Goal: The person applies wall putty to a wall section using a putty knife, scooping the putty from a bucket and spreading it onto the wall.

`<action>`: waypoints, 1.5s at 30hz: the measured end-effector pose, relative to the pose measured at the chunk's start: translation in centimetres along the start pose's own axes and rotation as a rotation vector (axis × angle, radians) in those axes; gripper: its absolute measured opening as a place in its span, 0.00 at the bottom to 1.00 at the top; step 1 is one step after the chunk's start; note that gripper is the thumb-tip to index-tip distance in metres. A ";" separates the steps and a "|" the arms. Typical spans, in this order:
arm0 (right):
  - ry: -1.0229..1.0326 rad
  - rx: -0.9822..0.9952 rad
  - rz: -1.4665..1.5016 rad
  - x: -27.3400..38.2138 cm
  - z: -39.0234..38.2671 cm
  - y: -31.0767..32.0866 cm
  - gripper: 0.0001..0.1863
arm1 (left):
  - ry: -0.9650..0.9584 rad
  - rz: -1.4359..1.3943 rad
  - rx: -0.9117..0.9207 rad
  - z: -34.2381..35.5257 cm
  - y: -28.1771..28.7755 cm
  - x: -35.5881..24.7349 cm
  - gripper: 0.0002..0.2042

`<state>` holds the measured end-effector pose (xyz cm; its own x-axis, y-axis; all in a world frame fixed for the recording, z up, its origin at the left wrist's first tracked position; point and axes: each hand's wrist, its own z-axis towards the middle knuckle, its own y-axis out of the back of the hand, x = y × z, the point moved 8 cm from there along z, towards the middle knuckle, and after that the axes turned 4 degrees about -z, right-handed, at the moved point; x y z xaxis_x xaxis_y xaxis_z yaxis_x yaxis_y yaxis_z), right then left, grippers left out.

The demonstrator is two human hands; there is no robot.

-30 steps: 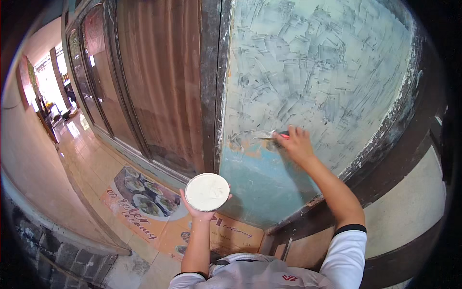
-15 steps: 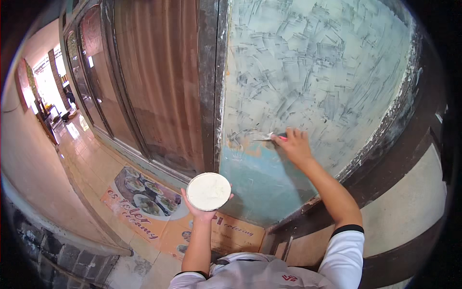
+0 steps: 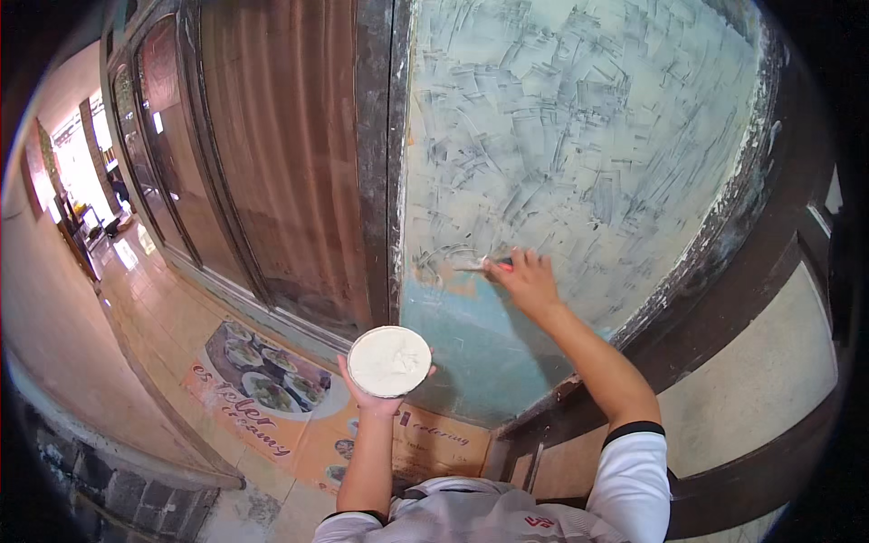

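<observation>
Jutting leftward from the right hand (image 3: 529,282) pinching it, a scraper (image 3: 469,269), apparently touching the wall (image 3: 579,136)

I wear a short-sleeved shirt of light fabric, with a pale grey front (image 3: 475,511) that looks faintly patterned. My right sleeve (image 3: 631,480) is plain white, finished by a flat black band (image 3: 634,430) circling its hem. My left sleeve (image 3: 344,527) matches it — white cloth, black edging — though only a sliver shows. Toward the right of my chest sits a small red emblem (image 3: 539,521) of angular, linked strokes. Below the sleeves, my slim left forearm (image 3: 367,462) and right forearm (image 3: 597,366) are bare.
</observation>
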<state>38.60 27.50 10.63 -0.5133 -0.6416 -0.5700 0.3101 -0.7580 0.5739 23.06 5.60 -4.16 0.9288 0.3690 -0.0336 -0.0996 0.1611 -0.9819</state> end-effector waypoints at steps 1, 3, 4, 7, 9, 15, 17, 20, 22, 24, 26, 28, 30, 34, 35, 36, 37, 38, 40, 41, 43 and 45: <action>-0.020 0.012 -0.004 -1.1 0.7 1.0 0.26 | -0.010 -0.062 -0.018 -0.2 0.3 -0.3 0.51; -0.084 0.080 0.067 -3.2 1.3 3.4 0.26 | -0.021 -0.126 -0.039 -0.6 0.7 -0.5 0.50; -0.085 0.083 0.065 -3.8 0.9 3.8 0.26 | -0.014 -0.113 -0.022 -0.5 0.6 -0.4 0.50; -0.016 0.005 -0.008 -3.9 -1.1 4.6 0.27 | -0.003 -0.107 -0.001 -0.5 0.6 -0.2 0.50; 0.010 0.052 0.036 -1.9 -1.6 3.3 0.26 | -0.005 -0.085 0.004 -0.6 1.0 0.0 0.50; 0.017 0.019 0.052 2.9 0.0 -1.0 0.21 | 0.010 -0.031 0.008 -0.3 1.0 1.0 0.49; 0.001 0.043 0.067 0.9 0.7 -0.4 0.21 | 0.007 -0.049 0.009 -0.6 1.3 0.7 0.49; -0.035 0.072 0.063 -3.3 0.2 2.3 0.24 | 0.011 -0.156 0.044 -0.8 1.2 0.6 0.51; -0.054 0.030 0.060 -5.4 -1.2 4.2 0.27 | 0.001 -0.139 0.036 -0.8 1.0 0.7 0.52; -0.060 0.127 0.008 -4.8 -2.1 4.8 0.29 | -0.016 -0.176 -0.009 -0.7 1.4 0.6 0.52; -0.027 0.127 0.036 -3.5 -3.3 4.0 0.29 | -0.022 -0.073 -0.029 -0.4 1.7 0.9 0.51; 0.019 0.067 0.031 -1.2 -3.1 2.9 0.28 | -0.003 -0.079 -0.040 -0.5 1.5 1.6 0.51; 0.014 0.126 0.095 0.7 -2.2 1.8 0.26 | 0.006 -0.076 -0.044 -0.3 1.4 2.1 0.51; -0.027 0.032 0.071 -1.3 -0.4 2.1 0.24 | 0.038 -0.088 -0.070 -0.2 1.0 2.8 0.47; -0.049 0.069 0.042 -2.2 -0.4 2.8 0.24 | 0.054 -0.265 -0.057 -0.4 0.8 2.9 0.47; -0.046 0.072 0.044 -3.1 -0.6 3.7 0.24 | 0.051 -0.268 -0.060 -0.4 0.9 2.8 0.47; -0.065 0.121 0.062 -4.1 -1.0 4.1 0.28 | 0.031 -0.123 -0.042 -0.3 0.9 2.5 0.47; -0.081 0.170 0.082 -4.8 -1.4 4.6 0.33 | 0.007 0.022 -0.026 -0.3 0.9 2.2 0.47; -0.065 0.145 0.114 -5.0 -1.9 7.3 0.33 | 0.026 -0.022 -0.025 -0.3 0.7 2.3 0.47; -0.060 0.190 0.234 -4.5 -2.2 8.0 0.32 | 0.019 -0.019 -0.033 -0.2 0.9 2.2 0.47; -0.001 0.288 0.494 -2.9 -2.6 8.7 0.33 | 0.010 -0.014 -0.049 0.2 0.9 2.4 0.46; 0.046 0.329 0.610 -0.2 -3.0 9.1 0.33 | 0.022 -0.028 -0.075 0.2 0.2 3.0 0.46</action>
<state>43.95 20.38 14.23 -0.2881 -0.9514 -0.1090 0.2701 -0.1900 0.9439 25.74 6.89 -4.42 0.9386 0.3447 -0.0095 -0.0473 0.1016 -0.9937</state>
